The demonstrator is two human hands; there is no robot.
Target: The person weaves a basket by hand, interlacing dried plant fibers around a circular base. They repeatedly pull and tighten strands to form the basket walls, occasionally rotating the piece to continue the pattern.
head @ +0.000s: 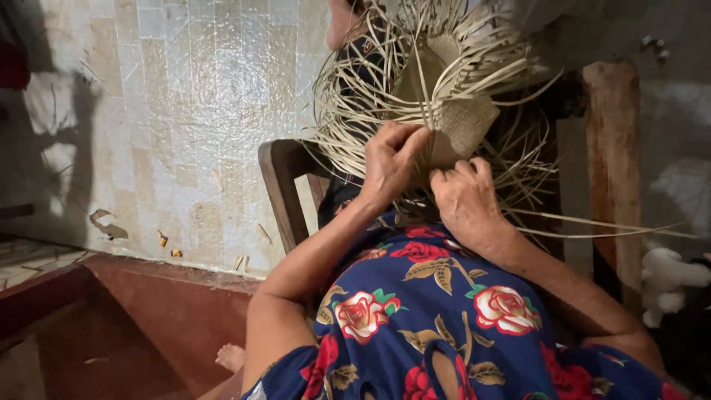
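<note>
A half-woven piece of pale straw (463, 122) rests over my lap, its loose strands (355, 96) fanning out in all directions. My left hand (391, 159) pinches strands at the lower edge of the woven patch, fingers closed on them. My right hand (463, 196) is just right of it, fingers curled into the weave from below. Both forearms reach forward over my dark blue dress with red roses (437, 311).
A dark wooden chair frame (280, 185) stands left of my lap, a wooden post (611, 148) to the right. The tiled floor (185, 111) carries scattered straw scraps. A red step (170, 296) runs below. A white soft toy (666, 281) lies at right.
</note>
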